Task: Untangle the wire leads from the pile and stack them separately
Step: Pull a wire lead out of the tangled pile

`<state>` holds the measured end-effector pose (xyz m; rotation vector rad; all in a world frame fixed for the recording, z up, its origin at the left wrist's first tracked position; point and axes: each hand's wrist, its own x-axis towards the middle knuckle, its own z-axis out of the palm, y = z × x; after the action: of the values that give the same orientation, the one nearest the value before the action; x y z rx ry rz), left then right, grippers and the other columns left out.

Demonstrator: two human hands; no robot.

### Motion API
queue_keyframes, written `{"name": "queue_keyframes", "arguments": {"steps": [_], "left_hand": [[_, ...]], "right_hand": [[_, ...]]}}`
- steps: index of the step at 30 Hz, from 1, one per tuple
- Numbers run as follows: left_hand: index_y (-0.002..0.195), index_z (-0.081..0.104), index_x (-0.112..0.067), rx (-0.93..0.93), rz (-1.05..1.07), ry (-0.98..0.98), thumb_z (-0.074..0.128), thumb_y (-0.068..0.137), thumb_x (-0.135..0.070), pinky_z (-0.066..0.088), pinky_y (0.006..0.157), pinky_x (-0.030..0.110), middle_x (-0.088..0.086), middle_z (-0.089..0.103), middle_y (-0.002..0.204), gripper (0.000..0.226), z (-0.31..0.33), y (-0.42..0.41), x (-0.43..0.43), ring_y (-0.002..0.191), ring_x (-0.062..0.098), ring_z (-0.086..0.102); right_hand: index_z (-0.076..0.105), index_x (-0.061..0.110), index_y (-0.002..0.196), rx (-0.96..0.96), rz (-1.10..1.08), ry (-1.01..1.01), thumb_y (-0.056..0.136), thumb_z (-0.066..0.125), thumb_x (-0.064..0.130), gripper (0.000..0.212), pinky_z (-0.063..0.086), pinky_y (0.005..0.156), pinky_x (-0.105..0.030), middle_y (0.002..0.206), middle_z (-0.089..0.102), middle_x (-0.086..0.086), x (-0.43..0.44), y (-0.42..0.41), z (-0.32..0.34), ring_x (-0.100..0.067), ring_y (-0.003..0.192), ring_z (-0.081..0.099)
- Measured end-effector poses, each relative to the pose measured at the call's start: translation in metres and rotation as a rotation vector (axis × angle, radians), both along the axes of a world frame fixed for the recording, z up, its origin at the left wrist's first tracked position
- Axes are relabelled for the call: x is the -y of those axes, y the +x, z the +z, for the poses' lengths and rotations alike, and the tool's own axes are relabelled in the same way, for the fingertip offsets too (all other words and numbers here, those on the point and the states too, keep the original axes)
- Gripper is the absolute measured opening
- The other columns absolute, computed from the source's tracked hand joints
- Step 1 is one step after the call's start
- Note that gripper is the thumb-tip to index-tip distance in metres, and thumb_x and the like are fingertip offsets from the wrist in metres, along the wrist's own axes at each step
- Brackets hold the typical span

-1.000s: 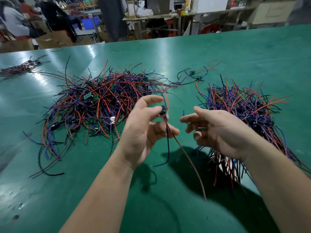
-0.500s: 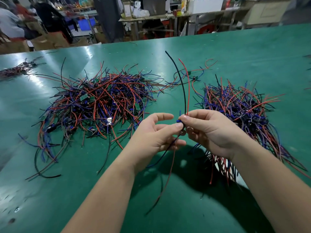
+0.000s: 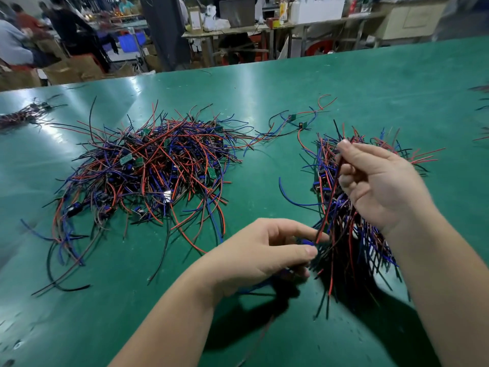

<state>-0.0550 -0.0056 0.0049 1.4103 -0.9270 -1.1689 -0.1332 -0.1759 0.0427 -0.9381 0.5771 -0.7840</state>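
A big tangled pile (image 3: 148, 170) of red, blue and black wire leads with small green boards lies left of centre on the green table (image 3: 264, 96). A sorted stack (image 3: 352, 234) of leads lies on the right, partly under my right hand. My right hand (image 3: 378, 181) pinches the red and black wires of one lead (image 3: 326, 210) above that stack. My left hand (image 3: 267, 250) pinches the same lead's lower end, where a blue part shows between thumb and fingers.
Two loose leads with green boards (image 3: 296, 121) lie between the pile and the stack. Another small bundle (image 3: 23, 115) sits at the far left edge. Beyond the table stand workbenches, boxes and seated people.
Both hands have carried the lead to the right. My right hand slid up along its wires over the sorted stack; my left hand dropped lower with the lead's end.
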Motion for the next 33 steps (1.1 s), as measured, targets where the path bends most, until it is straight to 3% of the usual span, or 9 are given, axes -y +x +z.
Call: {"name": "queue_keyframes", "arguments": {"steps": [4,7,10,14,20,24,28,30,33], "left_hand": [[0.098,0.072,-0.024,0.011,-0.023,-0.096,0.067,0.083,-0.017,0.044,0.069,0.014,-0.003,0.068,0.076,0.017,0.008,0.006,-0.006,0.074,0.009,0.059],[0.086,0.073,-0.027,-0.253,0.024,-0.273,0.078,0.07,-0.016,0.051,0.067,0.018,0.005,0.073,0.081,0.02,0.015,0.011,-0.01,0.075,0.016,0.068],[0.076,0.071,-0.023,-0.593,0.124,-0.487,0.09,0.055,-0.02,0.055,0.06,0.018,0.006,0.074,0.082,0.028,0.023,0.016,-0.01,0.069,0.012,0.071],[0.083,0.057,-0.012,-0.724,0.51,-0.527,0.093,0.033,-0.018,0.054,0.047,0.019,0.004,0.073,0.073,0.062,0.026,0.017,-0.004,0.062,0.009,0.071],[0.073,0.057,-0.016,-0.146,0.748,-0.513,0.078,0.056,-0.023,0.053,0.055,0.021,0.004,0.073,0.076,0.028,0.01,0.005,0.008,0.065,0.011,0.068],[0.077,0.062,-0.012,0.141,0.671,-0.535,0.082,0.065,-0.012,0.053,0.066,0.02,0.003,0.074,0.08,0.024,0.0,0.004,0.008,0.071,0.01,0.068],[0.09,0.071,-0.023,0.359,0.542,-0.442,0.071,0.073,0.0,0.054,0.08,0.024,-0.002,0.075,0.093,0.029,-0.006,-0.002,0.008,0.084,0.009,0.071],[0.094,0.072,-0.025,0.386,0.522,-0.415,0.058,0.075,0.002,0.055,0.086,0.03,-0.001,0.075,0.098,0.036,-0.005,-0.006,0.009,0.091,0.012,0.071],[0.088,0.072,-0.021,0.16,0.596,-0.38,0.06,0.073,-0.006,0.059,0.076,0.033,0.003,0.075,0.085,0.025,-0.001,-0.004,0.009,0.081,0.019,0.072]], "right_hand": [[0.063,0.012,0.078,0.027,0.041,0.087,0.097,0.05,0.029,0.028,0.039,0.041,-0.014,0.06,0.059,-0.001,0.001,0.002,-0.001,-0.006,0.042,0.049],[0.062,0.011,0.087,0.001,0.083,0.148,0.1,0.042,0.022,0.026,0.042,0.044,-0.016,0.068,0.058,-0.004,0.002,0.002,-0.001,-0.009,0.045,0.052],[0.062,0.006,0.093,-0.118,0.323,0.0,0.089,0.052,-0.001,0.012,0.047,0.045,-0.016,0.067,0.063,-0.009,-0.01,0.003,-0.006,-0.01,0.048,0.057],[0.071,0.01,0.097,-0.186,0.658,-0.235,0.063,0.069,0.007,0.034,0.045,0.05,-0.016,0.072,0.065,-0.009,-0.033,0.005,-0.017,-0.013,0.055,0.057],[0.078,0.013,0.079,0.014,0.54,-0.22,0.068,0.067,0.018,0.016,0.041,0.052,-0.015,0.071,0.067,-0.002,-0.05,0.013,-0.023,-0.008,0.058,0.051],[0.075,0.008,0.071,0.007,0.425,-0.035,0.065,0.066,0.016,0.014,0.045,0.05,-0.013,0.063,0.066,-0.003,-0.047,0.015,-0.02,-0.008,0.054,0.051],[0.064,0.005,0.082,-0.076,0.313,-0.005,0.078,0.063,0.009,0.006,0.043,0.042,-0.013,0.057,0.063,-0.003,-0.039,0.015,-0.016,-0.008,0.047,0.057],[0.063,0.005,0.085,-0.089,0.284,0.002,0.08,0.062,0.004,0.005,0.04,0.038,-0.011,0.056,0.062,0.0,-0.035,0.014,-0.016,-0.005,0.043,0.055],[0.065,0.01,0.092,-0.118,0.286,-0.03,0.065,0.07,0.012,0.028,0.04,0.04,-0.012,0.06,0.063,0.002,-0.033,0.013,-0.015,-0.004,0.047,0.054]]}}
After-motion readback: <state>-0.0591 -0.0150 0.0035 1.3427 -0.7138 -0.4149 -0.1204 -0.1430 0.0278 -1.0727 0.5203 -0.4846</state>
